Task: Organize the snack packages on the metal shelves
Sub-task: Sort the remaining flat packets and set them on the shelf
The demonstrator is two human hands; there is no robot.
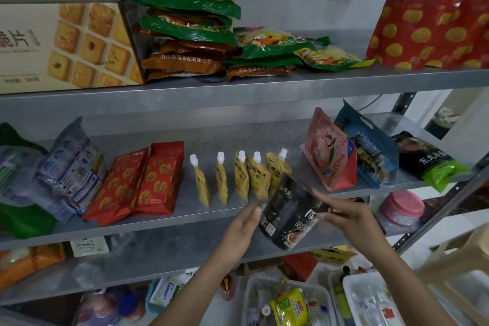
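Shelf [195, 216]: blk pouch [288, 209] btwn hands [242, 222] [341, 216]

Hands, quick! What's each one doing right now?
Left hand: touches the glossy black plastic pouch at its edge; grip unclear.
Right hand: grips that pouch.

Mid shelf [238, 137]: spout pouches [242, 180] ctr, walnut bags [156, 180] left, peach bag [330, 159] right; packet [288, 214] in front, btwn L hand [243, 222] & R hand [341, 213].

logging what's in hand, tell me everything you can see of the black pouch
The black pouch is glossy, film-like, flat, with white characters and a pale picture near its lower end. It is tilted in front of the middle shelf. The left hand holds its left edge; the right hand pinches its right side.
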